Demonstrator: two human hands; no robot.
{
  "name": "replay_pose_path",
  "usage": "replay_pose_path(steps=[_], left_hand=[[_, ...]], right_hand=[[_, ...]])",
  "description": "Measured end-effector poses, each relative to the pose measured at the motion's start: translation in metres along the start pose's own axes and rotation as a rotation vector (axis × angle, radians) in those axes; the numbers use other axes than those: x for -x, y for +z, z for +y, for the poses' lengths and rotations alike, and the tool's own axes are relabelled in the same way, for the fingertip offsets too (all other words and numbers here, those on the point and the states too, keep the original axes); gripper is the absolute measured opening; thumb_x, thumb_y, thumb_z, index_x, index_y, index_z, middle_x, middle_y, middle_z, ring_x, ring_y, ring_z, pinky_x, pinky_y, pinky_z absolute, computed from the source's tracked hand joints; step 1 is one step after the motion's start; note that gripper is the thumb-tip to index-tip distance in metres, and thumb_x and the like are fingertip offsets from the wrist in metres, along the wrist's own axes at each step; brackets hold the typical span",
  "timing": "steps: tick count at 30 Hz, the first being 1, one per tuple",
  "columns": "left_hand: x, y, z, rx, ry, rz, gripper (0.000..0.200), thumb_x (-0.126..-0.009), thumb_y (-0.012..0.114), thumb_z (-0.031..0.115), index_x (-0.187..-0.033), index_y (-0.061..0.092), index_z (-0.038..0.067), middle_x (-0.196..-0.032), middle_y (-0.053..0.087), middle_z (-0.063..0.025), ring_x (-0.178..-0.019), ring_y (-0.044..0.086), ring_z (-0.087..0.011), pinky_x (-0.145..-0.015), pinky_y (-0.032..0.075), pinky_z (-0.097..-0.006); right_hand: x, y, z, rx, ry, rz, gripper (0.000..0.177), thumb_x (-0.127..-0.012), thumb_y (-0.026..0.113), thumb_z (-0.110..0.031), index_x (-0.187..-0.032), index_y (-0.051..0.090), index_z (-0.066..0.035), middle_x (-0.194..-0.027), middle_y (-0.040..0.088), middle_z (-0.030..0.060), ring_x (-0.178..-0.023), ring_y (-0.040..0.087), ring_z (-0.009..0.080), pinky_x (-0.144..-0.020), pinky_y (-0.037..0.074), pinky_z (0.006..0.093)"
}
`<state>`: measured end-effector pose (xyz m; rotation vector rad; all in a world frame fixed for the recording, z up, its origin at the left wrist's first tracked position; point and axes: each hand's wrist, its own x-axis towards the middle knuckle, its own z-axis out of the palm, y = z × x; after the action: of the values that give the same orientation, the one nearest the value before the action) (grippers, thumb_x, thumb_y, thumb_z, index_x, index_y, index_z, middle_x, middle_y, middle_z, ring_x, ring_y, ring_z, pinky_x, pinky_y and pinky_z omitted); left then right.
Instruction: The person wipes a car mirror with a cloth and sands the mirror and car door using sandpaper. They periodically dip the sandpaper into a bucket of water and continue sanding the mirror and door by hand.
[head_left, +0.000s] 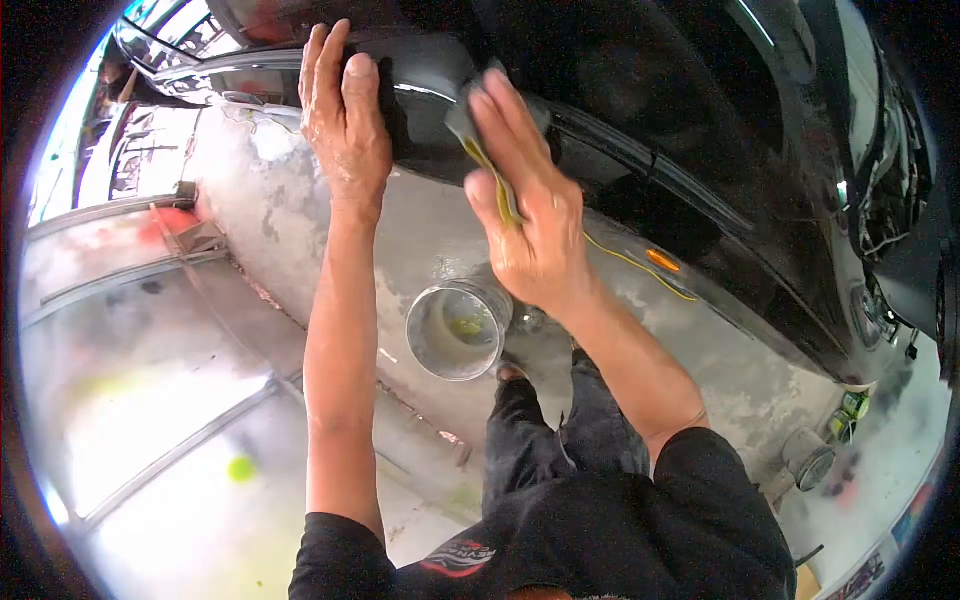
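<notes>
In the head view we take the grey bucket [430,318] on the floor [270,230] as our landmark. Beyond it stretches a glossy black car [640,90], running off to the bucket's right, with an orange side lamp [662,260] low on its flank. Beyond the bucket and to its left, we see the left hand [347,125] laid flat against the car's dark side, fingers lying close together and thumb slightly apart; its skin looks wet. Beyond the bucket and a little to its right, the right hand [530,195] presses a grey pad [459,122] with a yellow edge against the car, the pad caught between thumb and straight fingers, which are blurred. Inside the bucket we make out a yellow-green patch, though we cannot tell what it is. Just beside the bucket, on its near right side, we see part of a foot [511,373], with dark trousers [522,445] nearer still. To the bucket's left lie pale boards [160,370] marked with red and green colour. Well apart on the bucket's right sit a smaller container [808,458] and a green-labelled one [850,415].
</notes>
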<state>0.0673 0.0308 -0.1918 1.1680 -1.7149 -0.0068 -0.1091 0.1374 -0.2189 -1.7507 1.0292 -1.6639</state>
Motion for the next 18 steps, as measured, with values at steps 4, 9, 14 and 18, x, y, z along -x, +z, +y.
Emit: replay_pose_path(steps=[4,9,14,18], left_hand=[[0.0,0.001,0.001,0.014,0.037,0.01,0.042,-0.104,0.053,0.03,-0.135,0.064,0.005,-0.146,0.054,-0.0232,-0.135,0.051,-0.0385,-0.112,0.038,-0.0429],[0.0,0.002,0.002,0.024,0.027,0.021,0.038,-0.102,0.055,0.023,-0.134,0.065,0.006,-0.145,0.055,-0.0222,-0.134,0.052,-0.0381,-0.113,0.038,-0.0422],[0.002,0.001,0.004,0.014,-0.012,0.013,0.039,-0.101,0.056,0.027,-0.133,0.065,0.006,-0.145,0.056,-0.0221,-0.137,0.049,-0.04,-0.115,0.036,-0.0447],[0.002,0.001,0.007,-0.009,-0.018,0.022,0.041,-0.101,0.056,0.03,-0.133,0.066,0.006,-0.144,0.056,-0.0229,-0.138,0.047,-0.0408,-0.116,0.034,-0.0457]], right_hand=[[0.012,-0.008,0.007,-0.002,0.005,-0.06,0.06,-0.096,0.065,-0.018,-0.148,0.045,0.005,-0.158,0.037,0.0268,-0.145,0.038,0.0448,-0.12,0.032,0.0473],[0.009,-0.015,0.011,-0.015,0.002,-0.074,0.06,-0.094,0.066,-0.016,-0.148,0.047,0.002,-0.157,0.04,0.0253,-0.144,0.041,0.044,-0.119,0.033,0.0473],[-0.031,-0.029,0.011,-0.086,0.029,-0.165,0.05,-0.099,0.061,-0.016,-0.145,0.051,0.002,-0.154,0.045,0.024,-0.141,0.045,0.0418,-0.116,0.037,0.0442],[-0.024,-0.022,0.014,-0.061,0.0,-0.1,0.049,-0.098,0.062,-0.016,-0.142,0.053,0.004,-0.153,0.046,0.0243,-0.141,0.046,0.0395,-0.116,0.038,0.0428]])
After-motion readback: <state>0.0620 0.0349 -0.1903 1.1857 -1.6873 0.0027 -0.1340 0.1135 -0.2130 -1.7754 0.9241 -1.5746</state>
